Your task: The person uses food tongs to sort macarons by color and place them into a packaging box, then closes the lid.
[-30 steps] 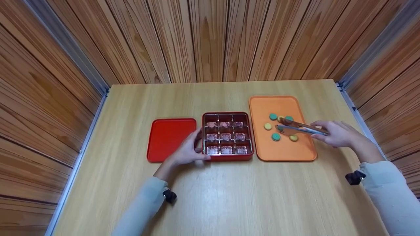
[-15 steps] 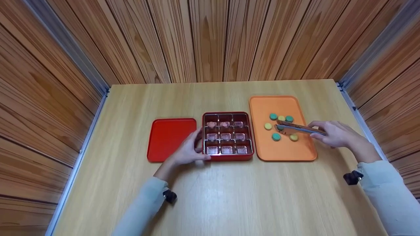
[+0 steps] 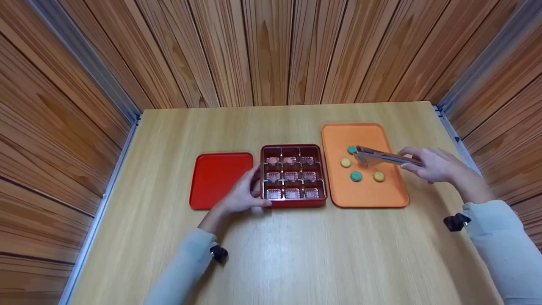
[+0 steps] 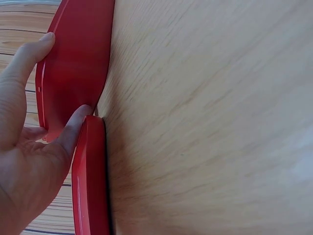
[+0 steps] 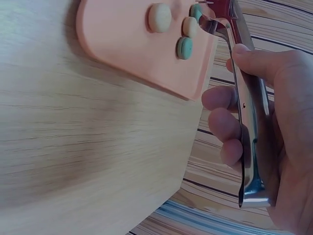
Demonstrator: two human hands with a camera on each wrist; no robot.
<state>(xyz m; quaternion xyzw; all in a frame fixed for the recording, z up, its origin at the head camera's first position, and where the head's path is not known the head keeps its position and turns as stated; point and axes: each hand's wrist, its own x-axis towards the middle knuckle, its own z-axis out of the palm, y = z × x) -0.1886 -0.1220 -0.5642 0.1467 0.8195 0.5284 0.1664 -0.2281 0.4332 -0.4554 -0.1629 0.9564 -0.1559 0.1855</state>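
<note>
My left hand [image 3: 244, 195] steadies the near left corner of a red box [image 3: 294, 204], its thumb at the front and its fingers along the side. Inside is a clear insert with several compartments; pinkish macarons [image 3: 272, 160] sit in two of the far ones. My right hand [image 3: 436, 166] holds metal tongs [image 3: 387, 157] over an orange tray [image 3: 364, 197]. Beneath the tong tips shows a green macaron [image 3: 362, 159]; whether they pinch it I cannot tell. Other green macarons [image 3: 356, 176] and yellow macarons [image 3: 378, 176] lie on the tray, some hidden by the tongs.
A flat red lid [image 3: 218, 180] lies left of the box, close to my left hand. The wooden table [image 3: 292, 254] extends in front of everything. Wood-panelled walls [image 3: 271, 55] with metal edge strips enclose the back and sides.
The tongs have shifted slightly up and away across the tray, now covering the far yellow and green macarons. My left hand and the box have stayed in place.
</note>
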